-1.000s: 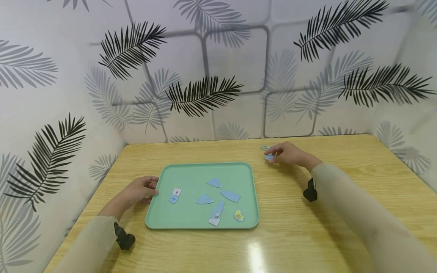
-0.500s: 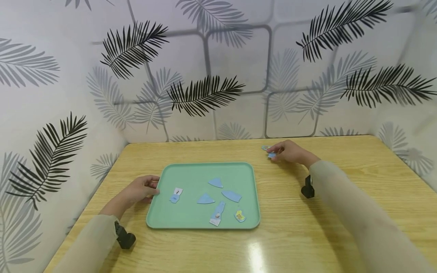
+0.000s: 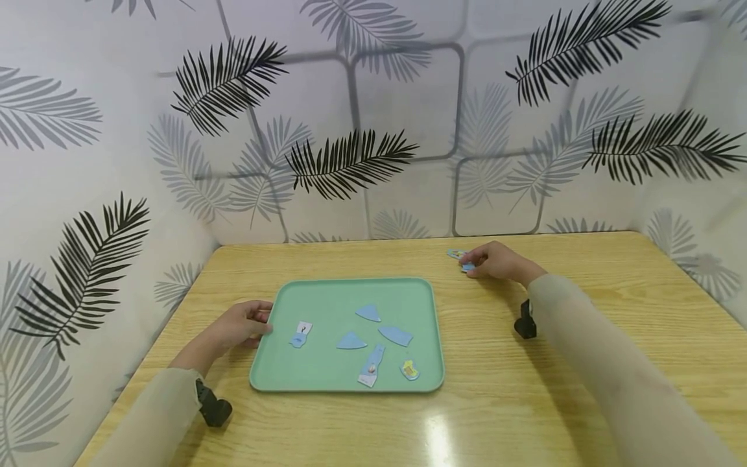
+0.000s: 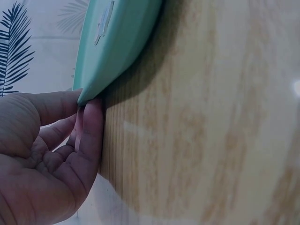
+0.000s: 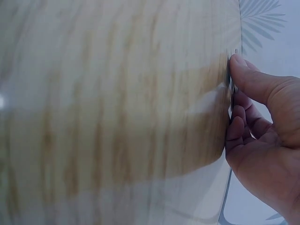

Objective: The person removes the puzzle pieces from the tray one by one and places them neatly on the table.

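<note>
My left hand grips the left rim of a mint-green tray. In the left wrist view, the thumb lies on the rim and the fingers curl beneath it. Near the table's back edge, my right hand pinches a flat light-blue puzzle piece, partly covered by its fingers. Just behind lies another blue-and-yellow piece, partly hidden. In the right wrist view, the thumb and curled fingers of the right hand meet at thin pieces seen edge-on.
Inside the tray lie several flat pieces, among them a plain blue one, a long blue-and-white one and a yellow one. A leaf-patterned wall borders the wooden table at the back and left.
My right hand has shifted slightly to the right with the blue piece, showing more of the piece behind. My left hand and the tray stay in place.
</note>
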Tool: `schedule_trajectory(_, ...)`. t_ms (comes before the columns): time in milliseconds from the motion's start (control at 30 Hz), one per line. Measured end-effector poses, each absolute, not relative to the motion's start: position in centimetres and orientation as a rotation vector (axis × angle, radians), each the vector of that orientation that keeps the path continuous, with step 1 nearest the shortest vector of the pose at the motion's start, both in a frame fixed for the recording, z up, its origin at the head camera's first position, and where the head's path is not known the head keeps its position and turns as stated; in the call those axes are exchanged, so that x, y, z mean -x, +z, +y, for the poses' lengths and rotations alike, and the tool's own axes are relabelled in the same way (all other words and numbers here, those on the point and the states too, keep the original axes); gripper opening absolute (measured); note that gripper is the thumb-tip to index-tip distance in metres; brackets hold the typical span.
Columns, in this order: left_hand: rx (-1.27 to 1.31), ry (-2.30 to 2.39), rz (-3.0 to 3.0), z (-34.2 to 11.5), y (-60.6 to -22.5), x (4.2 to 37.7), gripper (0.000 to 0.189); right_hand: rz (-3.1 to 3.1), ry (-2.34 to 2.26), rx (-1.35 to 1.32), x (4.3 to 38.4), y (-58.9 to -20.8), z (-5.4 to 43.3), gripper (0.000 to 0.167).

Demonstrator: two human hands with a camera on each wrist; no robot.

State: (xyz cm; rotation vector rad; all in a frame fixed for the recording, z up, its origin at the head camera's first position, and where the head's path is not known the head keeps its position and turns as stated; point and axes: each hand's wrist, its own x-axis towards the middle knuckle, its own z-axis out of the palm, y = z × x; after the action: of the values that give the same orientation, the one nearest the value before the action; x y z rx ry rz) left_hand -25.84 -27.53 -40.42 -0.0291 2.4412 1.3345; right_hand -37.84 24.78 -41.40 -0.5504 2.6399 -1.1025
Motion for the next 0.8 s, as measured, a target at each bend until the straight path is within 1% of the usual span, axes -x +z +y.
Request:
schedule_trajectory(533, 0.029, 1.353, 2.439, -27.50, -40.53, 25.82, 0.050, 2.655, -1.131, 0.506, 38.01, -41.58, 24.57, 0.028)
schedule_trajectory(800, 0.026, 1.351, 2.443, -27.54, -40.60, 25.92, 0.052, 2.677, -1.107, 0.515, 38.01, -41.73, 24.62, 0.030)
